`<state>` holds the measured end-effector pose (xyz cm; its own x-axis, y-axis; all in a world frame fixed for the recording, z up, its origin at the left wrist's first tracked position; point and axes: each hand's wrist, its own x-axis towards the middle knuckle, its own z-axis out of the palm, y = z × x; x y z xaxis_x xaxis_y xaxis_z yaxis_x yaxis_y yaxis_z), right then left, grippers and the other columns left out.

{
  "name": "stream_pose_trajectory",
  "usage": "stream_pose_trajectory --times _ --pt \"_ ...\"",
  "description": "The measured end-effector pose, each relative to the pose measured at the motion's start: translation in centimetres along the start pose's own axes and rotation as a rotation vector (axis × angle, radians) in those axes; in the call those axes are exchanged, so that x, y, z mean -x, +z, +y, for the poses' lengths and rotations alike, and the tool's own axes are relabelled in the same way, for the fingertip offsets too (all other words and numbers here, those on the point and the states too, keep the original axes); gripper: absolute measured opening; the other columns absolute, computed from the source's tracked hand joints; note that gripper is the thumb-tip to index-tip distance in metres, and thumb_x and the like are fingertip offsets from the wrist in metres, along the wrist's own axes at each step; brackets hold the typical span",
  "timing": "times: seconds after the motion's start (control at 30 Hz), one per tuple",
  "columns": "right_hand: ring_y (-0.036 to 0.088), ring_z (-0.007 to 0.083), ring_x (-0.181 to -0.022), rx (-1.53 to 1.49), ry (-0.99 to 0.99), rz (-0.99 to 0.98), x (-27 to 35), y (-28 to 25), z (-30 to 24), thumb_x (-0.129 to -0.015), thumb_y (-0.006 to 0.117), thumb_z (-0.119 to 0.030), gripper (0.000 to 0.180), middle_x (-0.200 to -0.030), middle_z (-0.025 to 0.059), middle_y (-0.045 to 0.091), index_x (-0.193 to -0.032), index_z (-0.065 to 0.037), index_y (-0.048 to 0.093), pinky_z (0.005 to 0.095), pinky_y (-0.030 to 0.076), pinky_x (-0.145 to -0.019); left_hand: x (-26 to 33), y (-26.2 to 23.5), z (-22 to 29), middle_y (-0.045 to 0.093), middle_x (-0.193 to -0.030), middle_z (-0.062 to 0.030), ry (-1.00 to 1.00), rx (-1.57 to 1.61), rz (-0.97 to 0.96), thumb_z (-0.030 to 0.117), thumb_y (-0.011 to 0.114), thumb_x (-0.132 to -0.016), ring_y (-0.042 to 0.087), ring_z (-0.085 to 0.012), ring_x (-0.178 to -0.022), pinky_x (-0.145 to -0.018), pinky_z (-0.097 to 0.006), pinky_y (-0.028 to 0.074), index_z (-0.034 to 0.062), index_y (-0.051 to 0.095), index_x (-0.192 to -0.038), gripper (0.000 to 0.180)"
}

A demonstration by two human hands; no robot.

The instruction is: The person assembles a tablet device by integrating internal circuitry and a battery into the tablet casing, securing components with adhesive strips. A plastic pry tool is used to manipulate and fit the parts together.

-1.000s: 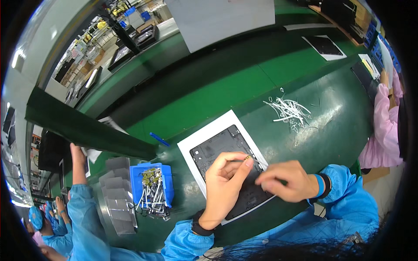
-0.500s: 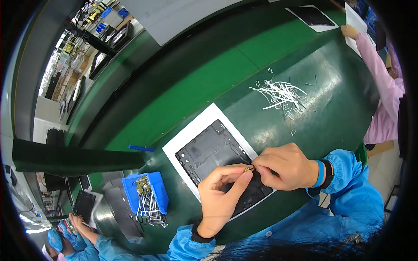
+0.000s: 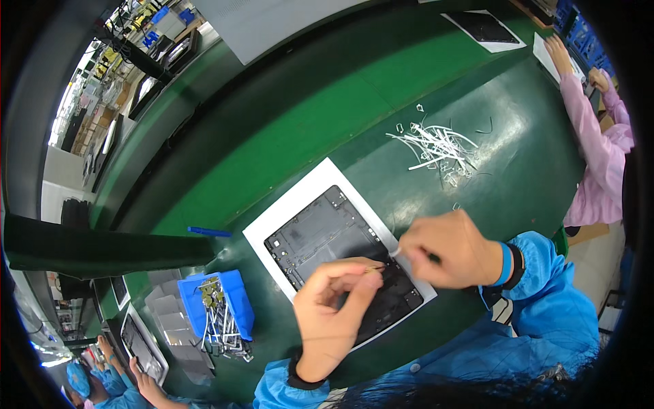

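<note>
A flat black device housing (image 3: 315, 228) with small fittings along its edges lies on a white sheet (image 3: 257, 233) before me. Over its near part, my left hand (image 3: 334, 307) pinches a small gold-coloured part (image 3: 373, 270) between thumb and fingertips. My right hand (image 3: 453, 249), smeared by motion, is closed just right of it, above the housing's right edge. A small blurred white piece (image 3: 395, 251) shows at its fingertips. The hands are apart.
To the left stands a blue bin (image 3: 240, 300) of metallic and cable-like parts, near dark flat sheets (image 3: 178, 327) and a blue pen (image 3: 209, 232). White strips (image 3: 436, 146) lie heaped beyond the housing. A pink-sleeved person (image 3: 589, 123) works at the far right; others work at lower left.
My right hand has drawn away from the left fingertips, and a white piece now shows at its fingers. At far right, the co-worker's hand has lowered onto a white sheet.
</note>
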<state>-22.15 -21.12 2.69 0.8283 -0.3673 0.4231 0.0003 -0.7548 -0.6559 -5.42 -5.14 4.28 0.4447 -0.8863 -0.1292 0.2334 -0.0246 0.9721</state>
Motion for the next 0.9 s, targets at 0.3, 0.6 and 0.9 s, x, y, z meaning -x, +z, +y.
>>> stream_pose_trajectory --times 0.3,0.6,0.9 --pt "0.069 0.0406 -0.077 0.506 0.725 -0.276 -0.3 -9.3 3.9 -0.099 0.062 -0.013 0.015 -0.085 0.0198 0.072 -0.097 0.000 0.070 0.0484 0.053 -0.072 0.5 -5.1 1.6 0.077 -0.107 -0.0159 0.267 -0.313 0.173 -0.004 0.076 -0.092 0.074 -0.0177 -0.091 -0.083 -0.030 0.058 -0.0013 0.071 -0.103 0.013" --pt "0.067 0.0321 -0.104 -0.324 -0.006 -0.783 -5.9 -2.8 -3.6 -0.104 0.067 -0.024 0.030 -0.113 0.0171 0.070 -0.122 -0.001 0.066 0.0449 0.051 -0.089 0.8 -5.5 1.4 0.077 -0.107 -0.0020 0.873 -0.826 -0.448 0.010 0.081 -0.072 0.072 -0.0179 -0.085 -0.075 -0.030 0.057 0.0111 0.081 -0.101 0.029" --pt "0.062 0.0190 -0.061 -0.239 0.425 -0.708 -11.3 1.6 -2.2 -0.105 0.065 -0.021 0.023 -0.071 0.0112 0.066 -0.100 0.000 0.072 0.0339 0.048 -0.058 3.2 -5.6 -2.7 0.060 -0.131 -0.0126 0.399 -1.086 0.008 0.027 0.085 -0.083 0.060 -0.0333 -0.124 -0.108 -0.048 0.047 0.0092 0.065 -0.130 0.054"
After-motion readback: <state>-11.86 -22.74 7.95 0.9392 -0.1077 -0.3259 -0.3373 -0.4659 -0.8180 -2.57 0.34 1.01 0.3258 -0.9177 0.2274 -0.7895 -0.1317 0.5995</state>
